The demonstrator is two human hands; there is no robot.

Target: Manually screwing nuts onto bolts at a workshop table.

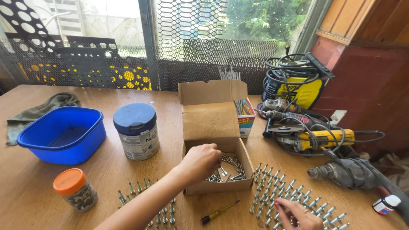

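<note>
My left hand [200, 162] reaches into an open cardboard box [217, 185] holding several loose metal bolts [232, 168]. Its fingers are curled inside the box, and I cannot see whether they hold a bolt. My right hand [300, 215] rests at the bottom edge, fingertips touching the rows of bolts [294, 191] that stand upright on the wooden table [34, 191] right of the box. A second group of upright bolts [145, 191] stands left of the box, partly hidden under my left forearm.
A yellow-handled screwdriver [219, 211] lies in front of the box. A blue tub [64, 134], blue-lidded tin [137, 131] and orange-lidded jar [76, 189] stand left. An angle grinder [311, 136], drill [353, 172], welder [296, 81] and small bottle [385, 204] crowd the right.
</note>
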